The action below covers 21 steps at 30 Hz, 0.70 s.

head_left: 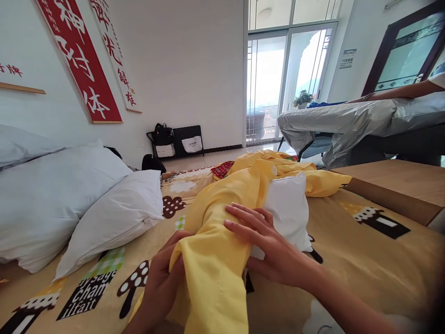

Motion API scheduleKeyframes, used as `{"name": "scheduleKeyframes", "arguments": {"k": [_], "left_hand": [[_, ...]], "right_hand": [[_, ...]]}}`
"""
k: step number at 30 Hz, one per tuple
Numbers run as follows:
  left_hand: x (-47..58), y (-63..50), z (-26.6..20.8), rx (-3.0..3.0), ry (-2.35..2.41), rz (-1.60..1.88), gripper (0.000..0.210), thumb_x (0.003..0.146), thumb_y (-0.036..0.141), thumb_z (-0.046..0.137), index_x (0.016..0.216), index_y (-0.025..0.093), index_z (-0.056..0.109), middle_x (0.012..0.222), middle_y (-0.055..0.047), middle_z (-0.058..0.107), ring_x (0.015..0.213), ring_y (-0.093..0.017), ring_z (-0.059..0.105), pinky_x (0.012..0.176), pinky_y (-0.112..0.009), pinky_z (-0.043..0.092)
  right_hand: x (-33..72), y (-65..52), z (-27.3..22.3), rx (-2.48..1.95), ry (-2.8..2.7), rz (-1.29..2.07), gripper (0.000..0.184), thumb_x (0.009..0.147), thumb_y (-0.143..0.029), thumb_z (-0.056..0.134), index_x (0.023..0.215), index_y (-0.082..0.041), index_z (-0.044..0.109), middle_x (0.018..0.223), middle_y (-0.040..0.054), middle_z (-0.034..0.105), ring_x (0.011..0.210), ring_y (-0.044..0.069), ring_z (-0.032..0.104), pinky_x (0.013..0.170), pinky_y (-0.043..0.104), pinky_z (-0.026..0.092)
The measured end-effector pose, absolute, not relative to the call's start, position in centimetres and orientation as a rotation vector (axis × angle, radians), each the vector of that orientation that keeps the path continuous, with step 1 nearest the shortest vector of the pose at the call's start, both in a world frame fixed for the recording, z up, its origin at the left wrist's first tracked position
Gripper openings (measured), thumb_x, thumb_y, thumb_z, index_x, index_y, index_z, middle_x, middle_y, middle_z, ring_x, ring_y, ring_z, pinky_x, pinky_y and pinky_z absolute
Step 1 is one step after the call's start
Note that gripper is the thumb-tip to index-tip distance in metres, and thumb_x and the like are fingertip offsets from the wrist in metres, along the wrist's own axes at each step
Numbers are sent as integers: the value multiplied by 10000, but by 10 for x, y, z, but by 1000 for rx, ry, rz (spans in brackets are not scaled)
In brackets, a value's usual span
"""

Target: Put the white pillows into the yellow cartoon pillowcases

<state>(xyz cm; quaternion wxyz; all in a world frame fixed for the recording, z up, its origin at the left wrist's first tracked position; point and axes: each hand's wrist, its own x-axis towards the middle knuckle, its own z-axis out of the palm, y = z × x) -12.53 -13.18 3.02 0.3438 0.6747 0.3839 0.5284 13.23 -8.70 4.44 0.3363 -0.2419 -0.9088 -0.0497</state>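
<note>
A yellow cloth that looks like a pillowcase (217, 283) runs in loose folds up the middle of the view. My left hand (163, 273) is closed round its left edge, with part of the fingers hidden under the fabric. Over the right side of the pillowcase lies my right hand (266, 243), fingers stretched across the top and thumb lower down at the edge, holding it. A small white pillow (288, 204) shows just beyond the right hand, partly covered by the yellow fabric. How far the pillow sits inside the pillowcase is hidden.
White pillows (114, 215) are piled at the left on a patterned bedsheet (347, 250). More yellow fabric (325, 182) lies at the far side. A wooden board edge (396, 197) borders the right. Beyond, a person's arm (399, 92) rests on a plastic-covered table (333, 116).
</note>
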Motion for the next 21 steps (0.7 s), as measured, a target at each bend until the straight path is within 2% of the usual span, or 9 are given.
{"name": "scheduleKeyframes", "arguments": {"k": [3,5,7,11,15,17,19,21], "left_hand": [[-127,-132,34,1725,954,1362,325,871,432,575,988,166,722,1105,-105,657,978,-253,604,838,-335,511],[-131,-133,42,1649,972,1369,373,842,444,619,1089,176,701,1190,-107,633,1054,-263,591,877,-327,504],[-138,-134,54,1537,990,1361,434,792,446,678,1128,173,682,1188,-116,640,1057,-275,601,841,-315,521],[-158,-131,82,1335,997,1252,475,700,329,734,1134,144,676,1027,-109,700,916,-283,660,704,-318,553],[-173,-124,108,1296,1056,1231,395,693,217,644,1072,116,691,738,11,689,706,-195,670,611,-275,530],[-178,-120,118,1233,1115,1309,361,684,197,636,1034,128,692,639,48,653,597,-150,640,549,-241,507],[-181,-114,124,1156,1117,1461,308,613,189,700,920,158,699,596,59,632,525,-125,592,485,-204,474],[-186,-104,124,1094,1066,1621,288,556,186,760,834,184,685,615,42,638,561,-138,581,482,-203,471]], "right_hand": [[122,-87,55,-531,-2278,-76,401,956,-227,451,1355,-250,493,1404,98,515,1328,215,433,1040,405,343],[115,-85,62,-496,-2224,-31,375,945,-184,444,1302,-238,544,1344,82,570,1279,202,481,1019,395,350],[107,-82,68,-453,-2179,35,376,925,-161,464,1282,-229,561,1307,74,598,1249,202,504,1008,399,350],[89,-80,85,-389,-2036,99,255,914,-150,505,1096,-229,665,1120,46,685,1063,184,593,928,381,382],[64,-79,114,-431,-1952,172,164,909,-159,543,887,-197,702,889,16,701,851,142,595,834,321,405],[49,-75,133,-504,-1936,157,152,899,-163,559,826,-182,690,813,5,677,805,138,568,788,297,392],[32,-69,152,-608,-1931,99,154,895,-175,568,779,-180,670,772,-4,645,793,141,539,759,287,361],[16,-62,168,-677,-1944,30,169,904,-182,554,762,-180,647,767,-6,618,798,144,516,755,284,331]]}}
